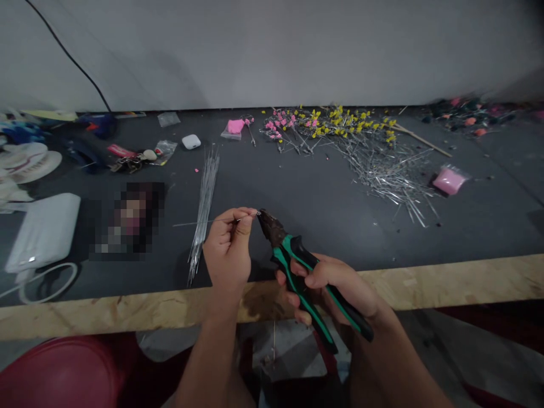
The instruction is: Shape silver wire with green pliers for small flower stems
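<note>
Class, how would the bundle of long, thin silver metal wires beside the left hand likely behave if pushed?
The wire bundle would probably slide and fan out, since no tie shows around it and its ends spread. It is likely springy yet bendable, lying nearly straight but made of thin lengths. It seems unlikely to roll as one piece, being loose.

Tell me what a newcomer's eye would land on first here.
Probably the green-and-black pliers in the right hand, at the centre, their nose close to the tip of a thin wire pinched by the left hand. Next, the bright cluster of pink- and yellow-tipped wires along the table's back edge, with a tangle of silvery wires just in front of its right part.
</note>
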### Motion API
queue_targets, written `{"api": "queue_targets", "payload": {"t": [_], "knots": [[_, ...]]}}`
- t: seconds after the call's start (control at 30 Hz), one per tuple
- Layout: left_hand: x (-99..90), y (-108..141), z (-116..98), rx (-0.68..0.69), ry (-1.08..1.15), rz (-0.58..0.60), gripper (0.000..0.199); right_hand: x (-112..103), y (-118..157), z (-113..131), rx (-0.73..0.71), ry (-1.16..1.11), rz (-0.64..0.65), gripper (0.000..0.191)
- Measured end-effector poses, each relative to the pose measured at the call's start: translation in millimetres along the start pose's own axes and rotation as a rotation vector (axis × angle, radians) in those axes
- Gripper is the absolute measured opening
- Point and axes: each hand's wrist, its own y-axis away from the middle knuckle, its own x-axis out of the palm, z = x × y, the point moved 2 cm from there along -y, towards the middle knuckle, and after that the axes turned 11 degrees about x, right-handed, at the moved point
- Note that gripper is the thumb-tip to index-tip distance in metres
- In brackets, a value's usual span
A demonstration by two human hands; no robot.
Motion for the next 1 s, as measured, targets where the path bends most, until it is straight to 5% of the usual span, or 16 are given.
{"api": "queue_targets", "payload": {"t": [0.27,0.4,0.63,0.77,1.0], "knots": [[13.8,14.7,7.3,-0.257,0.264,-0.121,0.006,3.9,2.0,4.2,0.017,-0.093,0.090,0.010],[18.0,21.9,8.7,-0.389,0.185,-0.144,0.011,3.7,-1.3,4.3,0.026,-0.146,0.124,0.012],[15.3,25.3,0.8,-0.167,-0.246,-0.095,0.014,4.9,-5.2,0.3,0.030,-0.178,0.098,0.016],[11.2,23.5,-10.2,-0.056,-0.279,0.016,0.016,4.1,-1.1,4.2,0.049,-0.184,0.099,0.017],[-16.7,-1.7,-15.8,-0.124,-0.210,0.329,0.015,-0.4,7.0,9.2,0.078,-0.126,0.172,0.015]]}}
